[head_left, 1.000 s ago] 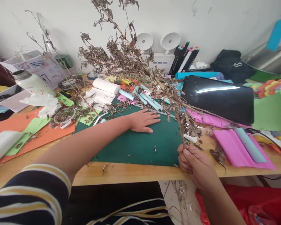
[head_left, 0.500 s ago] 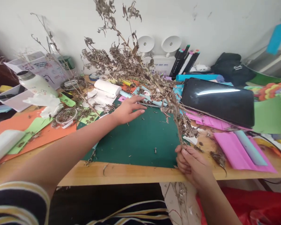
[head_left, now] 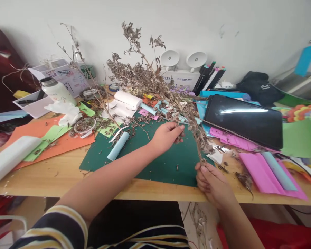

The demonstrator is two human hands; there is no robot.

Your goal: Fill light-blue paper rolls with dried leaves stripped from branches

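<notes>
A large dried branch (head_left: 155,86) with brown withered leaves leans up and left over the table from the front edge. My right hand (head_left: 214,183) is closed round the bottom of its stem at the table's front edge. My left hand (head_left: 167,135) is over the green cutting mat (head_left: 150,159), fingers pinched on a lower twig of the same branch. Crumbs of dry leaf lie scattered over the mat. A light blue paper roll (head_left: 118,150) lies on the mat's left part.
A black glossy case (head_left: 245,119) lies at the right, pink paper (head_left: 261,166) in front of it. Orange and green sheets (head_left: 49,140), a white bottle (head_left: 56,90), tissue and a white roll (head_left: 128,98) crowd the left. Marker pens (head_left: 209,77) and a white device stand by the wall.
My left hand lifted off the mat, reached toward the back, then came back and pinched a twig of the branch. The view shifted left. My right hand kept its hold.
</notes>
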